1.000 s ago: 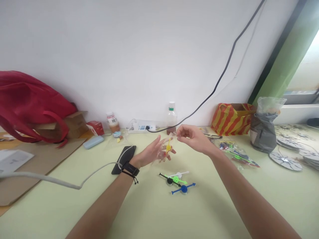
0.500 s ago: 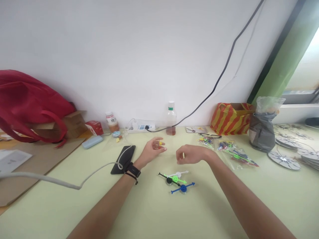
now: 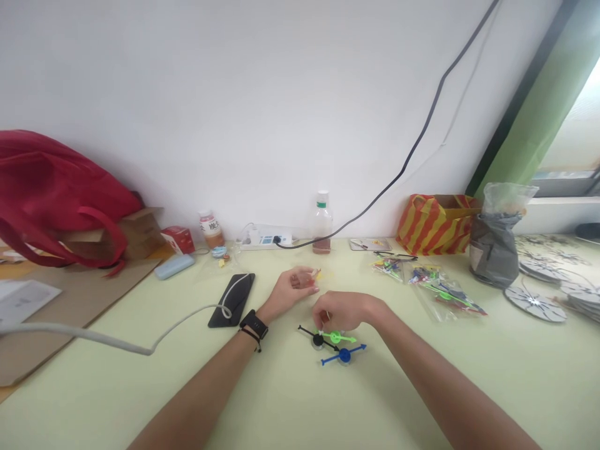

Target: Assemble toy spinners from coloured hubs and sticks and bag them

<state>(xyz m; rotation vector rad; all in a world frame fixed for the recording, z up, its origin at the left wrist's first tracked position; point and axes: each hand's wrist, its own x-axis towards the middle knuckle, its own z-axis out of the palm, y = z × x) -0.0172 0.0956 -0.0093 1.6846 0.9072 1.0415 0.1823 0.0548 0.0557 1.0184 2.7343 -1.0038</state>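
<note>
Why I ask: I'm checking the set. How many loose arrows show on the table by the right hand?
3: a black arrow at left, a green arrow close by, and a blue arrow lowest in view. The right hand may hide another.

An ordinary indoor room is shown; whether it is used as a home, an office or a small workroom cannot be told. A pale green table (image 3: 276,400) is set against a plain white wall (image 3: 234,112), and daylight is let in by a window (image 3: 576,134) at the far right. Personal belongings are suggested by a red bag (image 3: 60,187), a striped shopping bag (image 3: 434,225) and a drink bottle (image 3: 322,225), and a black cable (image 3: 435,103) is run to a power strip (image 3: 266,237). Light handwork is suggested by loose plastic arrows (image 3: 345,355), clear packets (image 3: 452,297) of coloured parts and grey discs (image 3: 535,302).
</note>
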